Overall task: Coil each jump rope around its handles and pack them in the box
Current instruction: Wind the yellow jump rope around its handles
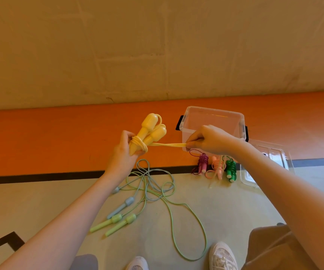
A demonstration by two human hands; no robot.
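Left hand (125,151) grips the yellow handles (147,133); right hand (206,140) pinches the taut yellow rope (167,145) near the box (213,117); slack tension could loosen the wraps

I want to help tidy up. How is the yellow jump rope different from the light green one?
The yellow jump rope is held in the air by both hands; the light green jump rope lies on the floor. The yellow one is partly coiled around its handles; the green one sprawls loose. Both have two handles.
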